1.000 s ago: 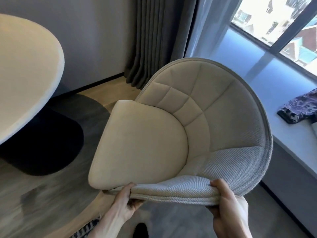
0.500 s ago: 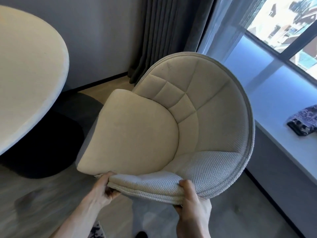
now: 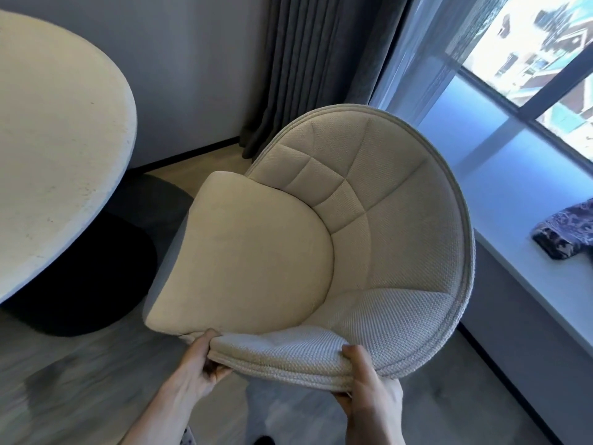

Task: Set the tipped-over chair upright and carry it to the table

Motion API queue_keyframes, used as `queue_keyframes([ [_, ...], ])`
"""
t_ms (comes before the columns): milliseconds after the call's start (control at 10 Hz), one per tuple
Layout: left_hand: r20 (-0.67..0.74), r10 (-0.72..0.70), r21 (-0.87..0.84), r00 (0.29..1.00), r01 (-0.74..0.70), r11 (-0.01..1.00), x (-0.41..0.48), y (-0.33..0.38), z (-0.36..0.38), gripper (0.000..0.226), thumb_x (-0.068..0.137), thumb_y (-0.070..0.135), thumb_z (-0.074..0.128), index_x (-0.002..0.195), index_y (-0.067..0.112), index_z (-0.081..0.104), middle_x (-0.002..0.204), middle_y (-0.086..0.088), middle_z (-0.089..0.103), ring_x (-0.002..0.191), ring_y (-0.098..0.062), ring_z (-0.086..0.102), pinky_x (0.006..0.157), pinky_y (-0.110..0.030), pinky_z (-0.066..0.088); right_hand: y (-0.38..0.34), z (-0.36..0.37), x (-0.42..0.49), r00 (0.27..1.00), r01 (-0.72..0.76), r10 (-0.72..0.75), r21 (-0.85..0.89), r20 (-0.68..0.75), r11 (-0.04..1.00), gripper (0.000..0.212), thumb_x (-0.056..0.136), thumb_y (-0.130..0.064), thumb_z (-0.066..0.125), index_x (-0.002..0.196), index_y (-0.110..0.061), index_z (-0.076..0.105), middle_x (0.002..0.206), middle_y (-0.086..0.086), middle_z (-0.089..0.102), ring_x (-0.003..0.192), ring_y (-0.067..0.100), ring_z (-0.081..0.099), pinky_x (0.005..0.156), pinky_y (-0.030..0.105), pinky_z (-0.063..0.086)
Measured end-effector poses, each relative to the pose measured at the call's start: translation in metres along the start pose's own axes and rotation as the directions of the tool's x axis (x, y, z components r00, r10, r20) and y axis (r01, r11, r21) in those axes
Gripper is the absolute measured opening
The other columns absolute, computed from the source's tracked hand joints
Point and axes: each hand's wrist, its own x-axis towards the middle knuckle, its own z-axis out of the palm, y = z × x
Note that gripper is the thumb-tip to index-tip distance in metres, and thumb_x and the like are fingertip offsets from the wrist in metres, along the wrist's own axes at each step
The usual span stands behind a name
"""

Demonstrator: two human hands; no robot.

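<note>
- The chair (image 3: 337, 239) is sitting between the table (image 3: 57, 149) and the sill (image 3: 526, 271), seat turned toward the table.
- The left hand (image 3: 197, 367) is gripping the near rim of the backrest, fingers curled under it.
- The right hand (image 3: 369, 387) is clamping the same rim just beside it, thumb lying on top.
- A patterned cloth (image 3: 564, 232) is lying on the sill, well apart from the chair.

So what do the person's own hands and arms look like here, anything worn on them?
Both hands are bare: the left hand and the right hand show no gloves, rings or watch. The forearms are uncovered as far as the bottom edge of the picture, with no sleeve in view. A bit of patterned purple-and-white fabric shows beside the left forearm; what it belongs to is unclear.
</note>
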Motion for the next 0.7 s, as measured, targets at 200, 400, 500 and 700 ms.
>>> queue_keyframes([
  [200, -0.025, 0.021, 0.004, 0.999, -0.021, 1.0, 0.003, -0.006, -0.003, 0.02, 0.091, 0.023, 0.058, 0.097, 0.003, 0.059, 0.084, -0.018, 0.065, 0.076, -0.031, 0.06, 0.038, -0.032, 0.054, -0.007, -0.005, -0.003, 0.997, -0.018, 0.015, 0.04, 0.081, 0.999, 0.037, 0.074, -0.011, 0.08, 0.105, 0.0, 0.063, 0.101, 0.016, 0.07, 0.087, 0.027, 0.069, 0.052, 0.031, 0.059],
  [400, -0.077, 0.114, 0.14, 0.99, -0.103, 0.985, -0.023, -0.01, 0.01, 0.024, 0.093, 0.025, 0.056, 0.102, 0.003, 0.06, 0.089, -0.02, 0.066, 0.075, -0.03, 0.064, 0.04, -0.032, 0.056, -0.005, -0.018, -0.006, 0.981, 0.024, 0.005, -0.148, 0.193, 0.989, 0.054, 0.071, -0.039, 0.082, 0.118, -0.023, 0.062, 0.108, 0.001, 0.074, 0.096, 0.019, 0.071, 0.078, 0.043, 0.06],
  [500, -0.075, 0.323, 0.435, 0.943, -0.261, 0.862, -0.049, -0.011, 0.016, 0.037, 0.089, 0.02, 0.057, 0.121, 0.002, 0.053, 0.116, -0.023, 0.065, 0.089, -0.034, 0.067, 0.064, -0.038, 0.06, -0.02, -0.029, -0.018, 0.958, -0.021, 0.105, -0.303, 0.267, 0.953, 0.048, 0.074, -0.046, 0.079, 0.111, -0.017, 0.067, 0.104, 0.006, 0.075, 0.09, 0.02, 0.074, 0.079, 0.042, 0.06],
  [700, 0.601, 0.571, 0.778, 0.559, -0.571, -0.26, -0.134, -0.034, 0.044, 0.059, 0.086, 0.033, 0.054, 0.14, 0.01, 0.05, 0.151, -0.011, 0.044, 0.139, -0.025, 0.038, 0.111, -0.032, 0.032, -0.065, -0.055, -0.063, 0.923, 0.22, 0.039, -0.607, 0.382, 0.764, 0.035, 0.081, -0.038, 0.07, 0.093, -0.006, 0.075, 0.081, 0.01, 0.077, 0.067, 0.015, 0.067, 0.061, 0.028, 0.051],
])
